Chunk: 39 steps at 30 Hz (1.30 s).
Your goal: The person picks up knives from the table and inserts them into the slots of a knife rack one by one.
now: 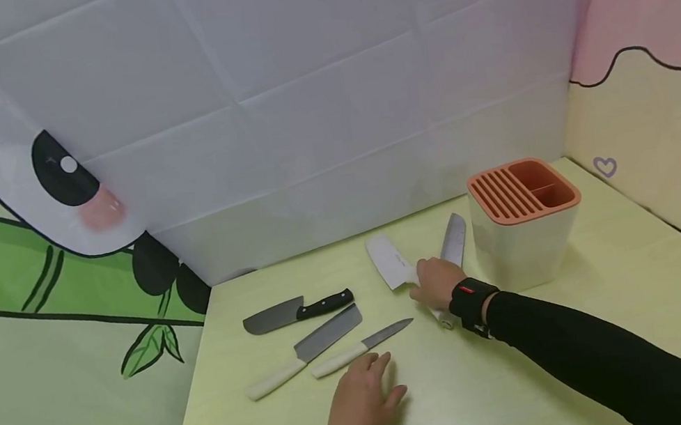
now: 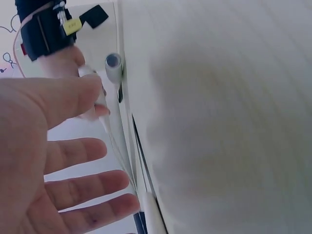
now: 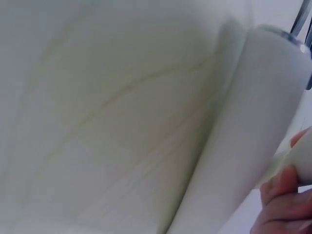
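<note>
My right hand (image 1: 439, 282) grips the white handle (image 3: 301, 158) of a broad-bladed cleaver (image 1: 389, 261), its blade pointing away to the left. Beside and partly beneath that hand lies another white-handled knife (image 1: 454, 240); its handle (image 3: 243, 126) fills much of the right wrist view. My left hand (image 1: 360, 401) is held over the table front with fingers spread and nothing in it. Just beyond its fingertips is a small white-handled knife (image 1: 340, 360). Farther left lie a white-handled cleaver (image 1: 329, 333) and a black-handled knife (image 1: 277, 316).
A white knife block (image 1: 512, 252) with an orange slotted top (image 1: 524, 190) stands right of my right hand, near the back of the pale yellow table (image 1: 463, 402). A white printed backdrop (image 1: 315, 103) rises behind the table, with a printed side panel (image 1: 668, 154) at right.
</note>
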Tool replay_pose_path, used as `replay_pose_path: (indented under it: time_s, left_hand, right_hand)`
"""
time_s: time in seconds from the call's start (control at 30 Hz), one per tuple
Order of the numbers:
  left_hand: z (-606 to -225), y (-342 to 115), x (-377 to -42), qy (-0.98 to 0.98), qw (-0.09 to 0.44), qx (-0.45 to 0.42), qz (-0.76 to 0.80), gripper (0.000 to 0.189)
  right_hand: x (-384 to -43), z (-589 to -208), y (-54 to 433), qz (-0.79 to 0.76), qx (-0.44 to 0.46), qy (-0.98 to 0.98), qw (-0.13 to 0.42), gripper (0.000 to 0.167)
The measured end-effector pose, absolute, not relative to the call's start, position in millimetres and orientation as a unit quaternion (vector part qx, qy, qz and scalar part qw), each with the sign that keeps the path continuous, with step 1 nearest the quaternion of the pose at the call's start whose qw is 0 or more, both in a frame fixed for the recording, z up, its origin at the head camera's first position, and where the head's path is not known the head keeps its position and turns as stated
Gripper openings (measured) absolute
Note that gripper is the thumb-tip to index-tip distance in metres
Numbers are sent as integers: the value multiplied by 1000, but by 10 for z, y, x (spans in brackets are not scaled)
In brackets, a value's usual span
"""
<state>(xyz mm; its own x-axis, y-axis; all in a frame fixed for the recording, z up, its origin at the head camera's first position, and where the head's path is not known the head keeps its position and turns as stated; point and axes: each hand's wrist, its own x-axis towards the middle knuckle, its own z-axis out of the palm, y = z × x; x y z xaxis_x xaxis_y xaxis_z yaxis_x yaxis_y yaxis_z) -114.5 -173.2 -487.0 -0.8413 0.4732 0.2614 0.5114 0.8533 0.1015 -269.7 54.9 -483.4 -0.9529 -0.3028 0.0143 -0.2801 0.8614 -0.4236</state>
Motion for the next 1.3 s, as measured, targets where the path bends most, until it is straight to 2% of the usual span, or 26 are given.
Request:
replay_pose_path:
  time_s: [0.17,0.47,0.6,0.9,1.2,1.3]
  left_hand:
    - [-4825,-1867,-1122,-953,144,-252,-92,54]
    - [-4609,-2266,-1105,-961,175,-171,-129,53]
    - [-4457,-2374,-1130,-958,197,-163,-130,52]
    - [-4112,-2231,-1249,-932,240,-236,-131,51]
    - [-3922,-1883,-1410,-899,274,-322,-114,62]
    - [-3903,-1785,-1420,-897,266,-338,-103,62]
  right_hand:
    - [-2582,-4762,680,-230,-165,959,22,26]
    - [-2299,-4468,1080,-286,-229,930,-24,26]
    - [-2156,-4304,1321,-303,-253,917,-51,25]
    - [-1878,-4007,1752,-271,-314,898,-144,29]
    - [-1702,-3968,1861,-239,-380,874,-186,29]
    - [-1663,-3959,1889,-236,-411,860,-188,31]
